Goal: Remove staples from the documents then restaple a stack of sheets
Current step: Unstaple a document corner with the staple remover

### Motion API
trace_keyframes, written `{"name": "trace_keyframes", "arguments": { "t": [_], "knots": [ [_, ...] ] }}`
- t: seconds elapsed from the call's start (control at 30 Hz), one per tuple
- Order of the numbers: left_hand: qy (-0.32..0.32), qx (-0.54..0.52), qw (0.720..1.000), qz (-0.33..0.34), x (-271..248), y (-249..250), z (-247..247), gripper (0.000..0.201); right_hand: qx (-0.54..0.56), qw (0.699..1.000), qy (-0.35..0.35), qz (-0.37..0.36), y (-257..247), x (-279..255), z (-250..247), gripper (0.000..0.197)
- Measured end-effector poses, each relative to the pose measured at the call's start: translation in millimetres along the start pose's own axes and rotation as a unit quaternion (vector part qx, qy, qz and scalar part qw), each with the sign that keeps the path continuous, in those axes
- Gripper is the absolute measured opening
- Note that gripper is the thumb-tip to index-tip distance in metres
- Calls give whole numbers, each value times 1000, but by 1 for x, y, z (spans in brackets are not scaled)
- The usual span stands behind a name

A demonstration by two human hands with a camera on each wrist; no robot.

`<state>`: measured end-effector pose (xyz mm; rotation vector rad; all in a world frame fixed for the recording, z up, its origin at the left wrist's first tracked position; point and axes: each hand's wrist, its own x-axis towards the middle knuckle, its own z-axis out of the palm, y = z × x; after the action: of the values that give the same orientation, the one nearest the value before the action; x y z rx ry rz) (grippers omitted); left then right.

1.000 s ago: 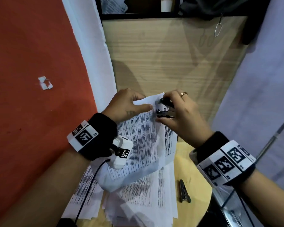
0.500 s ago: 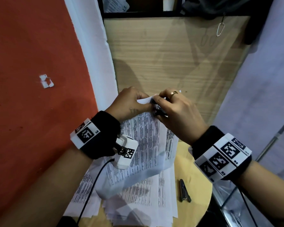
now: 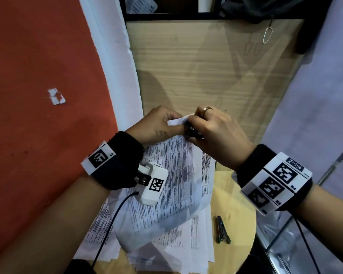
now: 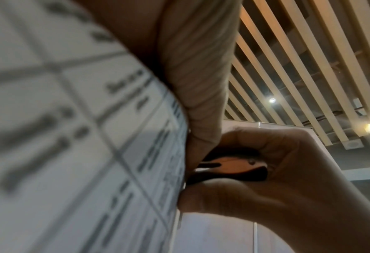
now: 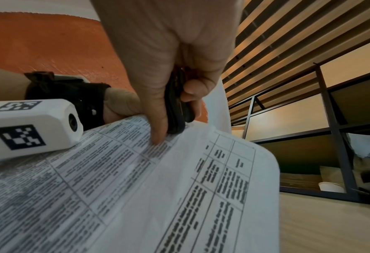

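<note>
White printed sheets, a stapled document [image 3: 176, 175], hang from your two hands above the round wooden table [image 3: 240, 218], lifted clear of the loose pile of papers [image 3: 182, 252] spread over the table's 9 o'clock half. Your left hand [image 3: 156, 125] pinches the document's top corner, thumb on the printed face and fingers curled behind it; in the left wrist view the thumb [image 4: 197, 82] lies flat along the paper's edge. Your right hand [image 3: 216, 131], at 3 o'clock of the left and touching it, has its grip clenched around a small black staple remover [image 3: 192, 133], thumb on one side and fingers on the other. In the right wrist view the staple remover's [image 5: 177, 106] tip meets that same top corner, just beside your thumb tip. Whether it has caught a staple cannot be told; the spot is hidden. A gold ring [image 3: 207, 109] sits on a right finger. A dark stapler [image 3: 222, 230] lies on bare wood at the table's 3 o'clock side, apart from the pile.
</note>
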<state>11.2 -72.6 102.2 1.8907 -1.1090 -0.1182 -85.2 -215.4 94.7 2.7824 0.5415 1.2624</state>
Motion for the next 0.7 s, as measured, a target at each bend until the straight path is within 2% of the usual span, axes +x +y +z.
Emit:
{"name": "trace_keyframes", "arguments": {
  "t": [0.17,0.33,0.47,0.53,0.63,0.7],
  "knots": [
    [-20,-21,1000,-1,0,0,-1,32,-23,1000,-14,-12,0,2,-3,30],
    [-30,-29,999,-2,-2,-4,-2,22,-4,999,-16,-37,0,4,-3,18],
    [-36,-41,999,-4,-3,-9,-1,38,12,998,-33,-58,6,4,2,19],
    [-37,-43,998,-9,-4,-11,-3,38,20,998,-40,-49,9,5,4,23],
    [-25,-76,997,-6,-5,-11,-3,17,45,999,-27,-16,12,6,7,24],
    [-8,-101,995,-14,-7,-11,-2,19,83,996,-10,12,14,3,9,27]
  ]
}}
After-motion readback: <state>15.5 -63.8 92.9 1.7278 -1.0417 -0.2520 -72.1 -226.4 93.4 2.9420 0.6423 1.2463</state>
